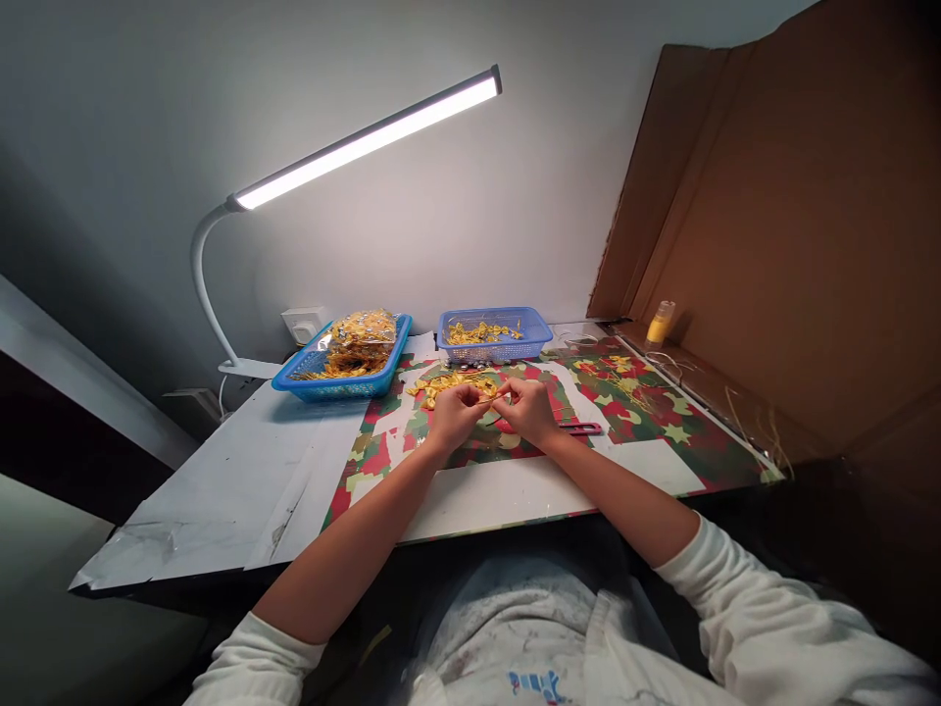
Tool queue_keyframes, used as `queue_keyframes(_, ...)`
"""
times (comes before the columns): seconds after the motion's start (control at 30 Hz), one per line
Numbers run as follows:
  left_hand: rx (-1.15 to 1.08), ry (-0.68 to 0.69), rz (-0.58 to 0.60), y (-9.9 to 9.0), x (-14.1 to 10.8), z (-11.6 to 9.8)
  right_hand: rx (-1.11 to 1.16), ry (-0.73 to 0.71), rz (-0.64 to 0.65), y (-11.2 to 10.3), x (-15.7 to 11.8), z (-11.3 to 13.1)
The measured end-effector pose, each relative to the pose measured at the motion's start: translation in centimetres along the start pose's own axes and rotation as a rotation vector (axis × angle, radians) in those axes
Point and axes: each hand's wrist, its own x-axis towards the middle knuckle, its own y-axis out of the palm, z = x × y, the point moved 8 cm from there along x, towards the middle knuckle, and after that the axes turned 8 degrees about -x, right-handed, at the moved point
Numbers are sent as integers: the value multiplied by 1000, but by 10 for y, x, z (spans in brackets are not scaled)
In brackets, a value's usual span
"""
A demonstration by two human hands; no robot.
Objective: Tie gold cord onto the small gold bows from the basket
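Observation:
My left hand (457,412) and my right hand (527,408) meet over the middle of the table, fingers pinched closed. Between their fingertips runs a thin, light strand, too small to identify. Just behind my left hand lies a pile of yellow ribbon bows (445,384), partly hidden by it. The pink handle of a tool (584,428) sticks out to the right of my right hand; the rest of it is covered. Several small shiny pieces (481,365) lie beyond the pile.
A blue basket (338,390) with bagged yellow pieces stands at left, a lilac basket (494,345) with more at the back. Yellow strands (624,378) lie to the right. A lit lamp (368,137) hangs above; a small yellow-filled bottle (660,322) stands beside the cardboard wall (771,245).

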Motion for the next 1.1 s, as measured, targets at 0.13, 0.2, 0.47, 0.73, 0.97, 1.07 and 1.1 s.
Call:
queue_keyframes(0.13, 79, 164, -16, -1, -5, -14, 108, 27, 61, 0, 0, -6)
queue_keyframes(0.2, 104, 247, -31, -1, -8, -23, 127, 6, 76, -2, -2, -5)
queue_keyframes(0.47, 52, 232, -67, -6, -10, -25, 582, 202, -4, -32, 10, -24)
queue_keyframes(0.73, -231, -127, 309, 24, -11, 7, 1122, 456, -204, -109, 89, -52)
queue_keyframes(0.97, -340, -272, 778, 51, -41, -7, 965, 856, -355, -131, 132, -128)
queue_keyframes(1.07, -318, -256, 882, 57, -52, -11, 889, 947, -405, -127, 136, -155)
queue_keyframes(1.1, -303, -243, 912, 59, -54, -11, 873, 960, -425, -127, 137, -162)
